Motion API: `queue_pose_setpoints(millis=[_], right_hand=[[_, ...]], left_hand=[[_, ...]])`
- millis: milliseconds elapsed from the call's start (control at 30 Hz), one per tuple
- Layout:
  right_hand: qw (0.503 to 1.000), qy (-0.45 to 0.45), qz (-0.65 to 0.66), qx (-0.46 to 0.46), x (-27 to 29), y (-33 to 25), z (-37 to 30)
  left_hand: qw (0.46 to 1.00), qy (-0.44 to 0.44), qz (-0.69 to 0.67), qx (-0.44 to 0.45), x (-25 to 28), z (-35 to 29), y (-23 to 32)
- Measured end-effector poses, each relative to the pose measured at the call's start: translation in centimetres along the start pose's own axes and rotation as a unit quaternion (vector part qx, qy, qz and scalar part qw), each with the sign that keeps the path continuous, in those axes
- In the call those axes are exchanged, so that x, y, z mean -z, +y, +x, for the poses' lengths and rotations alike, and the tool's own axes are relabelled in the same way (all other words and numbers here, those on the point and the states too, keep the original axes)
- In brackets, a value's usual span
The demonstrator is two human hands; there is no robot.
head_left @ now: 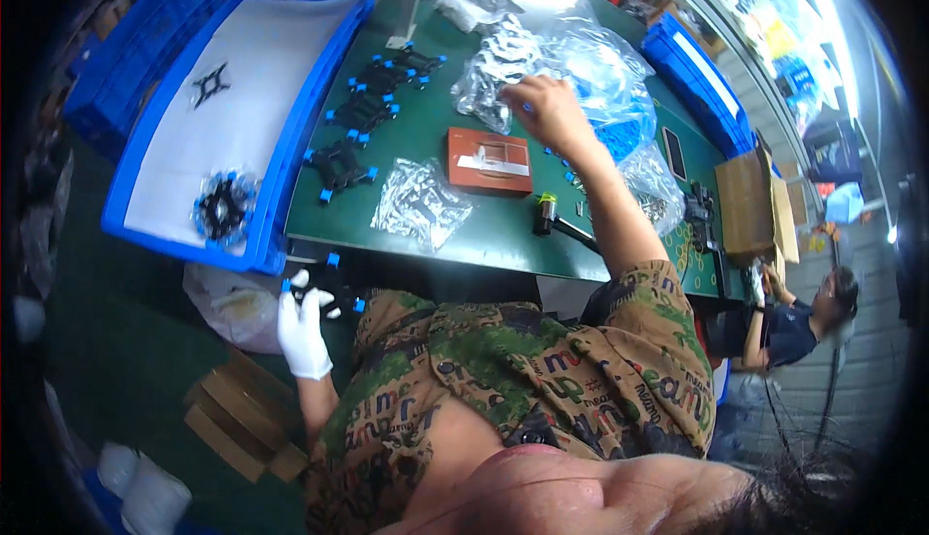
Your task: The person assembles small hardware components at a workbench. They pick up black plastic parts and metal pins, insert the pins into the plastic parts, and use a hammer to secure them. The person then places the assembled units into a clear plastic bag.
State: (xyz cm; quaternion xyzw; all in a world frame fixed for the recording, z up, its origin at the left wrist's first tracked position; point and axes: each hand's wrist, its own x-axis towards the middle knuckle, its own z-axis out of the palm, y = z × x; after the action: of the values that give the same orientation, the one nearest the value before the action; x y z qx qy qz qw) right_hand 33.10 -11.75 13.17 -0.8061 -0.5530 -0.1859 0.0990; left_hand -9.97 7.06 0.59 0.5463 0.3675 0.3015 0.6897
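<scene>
My left hand (306, 334), in a white glove, grips a black X-shaped bracket (331, 288) with blue end pieces, beside the table's near left corner. My bare right hand (548, 109) is over the table by the clear plastic bags. Its fingers are closed, and a small blue piece (527, 107) shows at them. Under and beside that hand lie a clear bag of silvery parts (498, 56) and an opened bag with many blue pieces (621, 138). More black brackets with blue ends (341, 165) stand in a row at the table's left side.
A blue crate (281, 80) lined with white holds a few brackets. On the green table lie a reddish-brown box (489, 162), a bag of metal parts (421, 204), a black-handled tool (564, 223) and a phone (674, 153). A co-worker (798, 322) sits at the right near a cardboard box (753, 206).
</scene>
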Motion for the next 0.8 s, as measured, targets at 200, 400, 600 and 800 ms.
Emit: queue_pose_setpoints(millis=[200, 400, 600, 800], right_hand=[[0.931, 0.021, 0.190, -0.310, 3.0, 19.2, -6.6], [0.928, 0.011, 0.113, -0.356, 0.4, 24.5, -9.0], [0.943, 0.060, 0.023, -0.327, -2.4, 23.4, -6.1], [0.937, -0.005, -0.197, -0.288, -7.1, 28.3, -5.4]], left_hand=[[0.999, -0.012, 0.033, 0.030, -6.1, -5.1, 5.7], [0.997, -0.020, 0.072, 0.014, -8.7, -5.9, 7.1], [0.996, -0.021, 0.088, 0.027, -9.6, -5.8, 8.2], [0.994, -0.012, 0.097, 0.046, -10.3, -5.8, 8.5]])
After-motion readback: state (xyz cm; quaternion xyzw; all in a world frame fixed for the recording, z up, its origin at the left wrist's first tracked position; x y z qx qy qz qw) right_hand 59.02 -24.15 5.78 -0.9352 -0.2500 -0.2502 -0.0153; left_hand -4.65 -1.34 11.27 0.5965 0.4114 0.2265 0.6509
